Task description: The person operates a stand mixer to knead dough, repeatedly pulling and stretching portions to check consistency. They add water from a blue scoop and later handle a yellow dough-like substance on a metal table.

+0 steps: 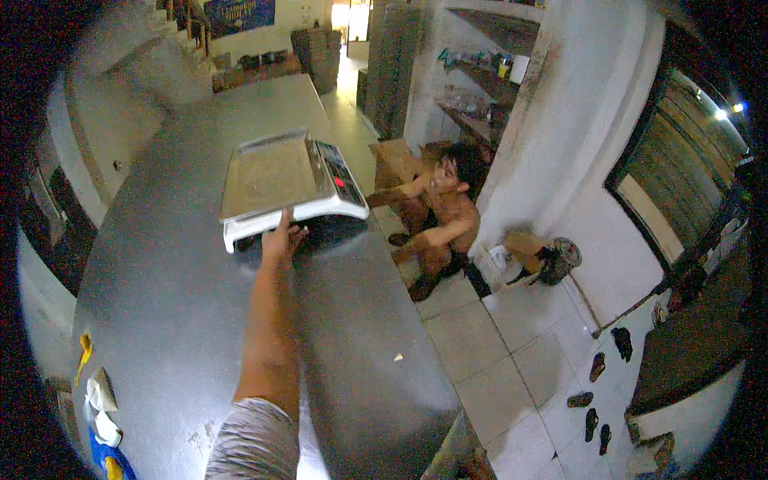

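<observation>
My left hand (282,239) grips the near edge of a white electronic weighing scale (294,219). The thumb lies over the edge, while the other fingers are curled beneath it. That near side is raised off the grey tabletop (180,288), with a dark shadow below. On top sits a flat weighing pan (273,177); a keypad panel with a lit red display (339,182) faces right. Whether the far side touches the table is hard to tell. My right hand is out of view.
At the table's left edge lie a yellow-handled tool (84,351), small bags (102,390) and a blue item (114,459). A small pale scrap (398,357) lies near the right edge. A person (447,222) sits on the tiled floor (480,354); several sandals (591,420) are scattered beyond.
</observation>
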The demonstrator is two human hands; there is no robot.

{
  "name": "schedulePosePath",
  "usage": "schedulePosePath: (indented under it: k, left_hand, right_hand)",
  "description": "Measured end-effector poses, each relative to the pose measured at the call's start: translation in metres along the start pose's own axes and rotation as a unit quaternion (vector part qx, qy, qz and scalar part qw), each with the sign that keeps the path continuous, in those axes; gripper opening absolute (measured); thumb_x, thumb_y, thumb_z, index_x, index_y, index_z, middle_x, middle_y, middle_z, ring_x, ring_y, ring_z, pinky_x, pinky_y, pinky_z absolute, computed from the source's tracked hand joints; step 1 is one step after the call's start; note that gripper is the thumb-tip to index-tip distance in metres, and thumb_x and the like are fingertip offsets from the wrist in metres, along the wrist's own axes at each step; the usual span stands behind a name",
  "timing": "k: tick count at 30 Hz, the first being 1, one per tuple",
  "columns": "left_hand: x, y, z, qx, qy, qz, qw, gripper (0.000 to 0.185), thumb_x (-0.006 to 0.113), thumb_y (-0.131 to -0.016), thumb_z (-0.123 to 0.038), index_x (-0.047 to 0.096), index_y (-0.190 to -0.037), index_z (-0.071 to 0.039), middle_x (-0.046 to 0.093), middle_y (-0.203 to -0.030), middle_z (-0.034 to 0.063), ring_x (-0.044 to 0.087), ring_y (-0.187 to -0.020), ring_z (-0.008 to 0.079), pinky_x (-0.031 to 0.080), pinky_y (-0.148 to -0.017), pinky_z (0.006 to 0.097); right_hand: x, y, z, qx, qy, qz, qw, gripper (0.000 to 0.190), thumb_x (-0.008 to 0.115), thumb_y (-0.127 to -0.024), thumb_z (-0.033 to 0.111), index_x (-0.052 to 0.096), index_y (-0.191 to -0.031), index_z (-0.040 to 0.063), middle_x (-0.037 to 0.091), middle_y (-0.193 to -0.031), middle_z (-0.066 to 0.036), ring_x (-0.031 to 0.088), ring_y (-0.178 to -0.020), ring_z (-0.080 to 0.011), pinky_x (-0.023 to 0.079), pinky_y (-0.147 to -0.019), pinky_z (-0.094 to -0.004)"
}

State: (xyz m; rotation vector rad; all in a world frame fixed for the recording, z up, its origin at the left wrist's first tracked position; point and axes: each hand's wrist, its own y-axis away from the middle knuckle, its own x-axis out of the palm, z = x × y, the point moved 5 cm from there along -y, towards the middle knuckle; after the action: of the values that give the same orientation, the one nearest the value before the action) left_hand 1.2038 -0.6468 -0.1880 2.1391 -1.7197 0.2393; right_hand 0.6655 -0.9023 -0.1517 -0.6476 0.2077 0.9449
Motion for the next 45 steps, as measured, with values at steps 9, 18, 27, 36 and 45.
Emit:
schedulePosePath:
  k: [9,18,27,36,45]
  left_hand:
    - [-0.106,0.194,-0.046,0.156,-0.29,0.09,0.94,0.041,0.058,-0.092,-0.028,0.051,-0.125,-0.003,0.063,-0.1,0.0118,0.062,-0.088,0.0191,0.051,-0.075,0.0304]
    - [-0.254,0.503,-0.098,-0.08,-0.329,0.046,0.94,0.035,0.056,-0.094,-0.018,0.052,-0.124,0.0,0.065,-0.104,0.0087,0.06,-0.091,0.0158,0.047,-0.081,0.0293]
    - [-0.318,0.644,-0.099,-0.169,-0.261,-0.154,0.938,0.043,0.058,-0.092,-0.03,0.052,-0.129,-0.008,0.058,-0.114,0.0083,0.055,-0.1,0.0188,0.046,-0.085,0.0314]
    - [-0.299,0.617,-0.057,-0.206,-0.21,-0.011,0.956,0.041,0.058,-0.093,-0.022,0.05,-0.127,0.0,0.065,-0.105,0.0115,0.06,-0.092,0.0176,0.047,-0.08,0.0311]
    - [-0.254,0.641,-0.018,-0.178,-0.232,0.181,0.939,0.048,0.056,-0.094,-0.033,0.047,-0.13,-0.002,0.06,-0.112,0.0096,0.056,-0.104,0.0164,0.045,-0.091,0.0317]
  right_hand:
    - [-0.012,-0.004,0.032,-0.135,0.068,0.061,0.987,0.036,0.069,-0.073,0.009,0.055,-0.107,0.009,0.053,-0.114,-0.015,0.047,-0.114,-0.0372,0.037,-0.096,-0.0512]
    - [0.168,-0.17,0.069,-0.257,0.198,0.132,0.937,0.043,0.059,-0.077,0.002,0.057,-0.119,0.014,0.05,-0.113,-0.012,0.043,-0.115,-0.0338,0.037,-0.092,-0.0488]
    - [0.323,-0.242,0.059,-0.266,0.203,0.134,0.933,0.057,0.054,-0.08,0.005,0.041,-0.135,0.006,0.04,-0.135,-0.021,0.034,-0.127,-0.0421,0.033,-0.103,-0.0474]
    - [0.164,-0.16,0.019,-0.331,0.29,0.325,0.837,0.037,0.046,-0.094,0.015,0.051,-0.124,-0.005,0.045,-0.136,-0.021,0.041,-0.127,-0.0362,0.035,-0.105,-0.0412]
    - [0.07,-0.071,-0.02,-0.239,0.264,0.358,0.863,0.03,0.046,-0.09,0.008,0.054,-0.118,-0.001,0.052,-0.127,-0.017,0.05,-0.117,-0.0332,0.036,-0.104,-0.0436]
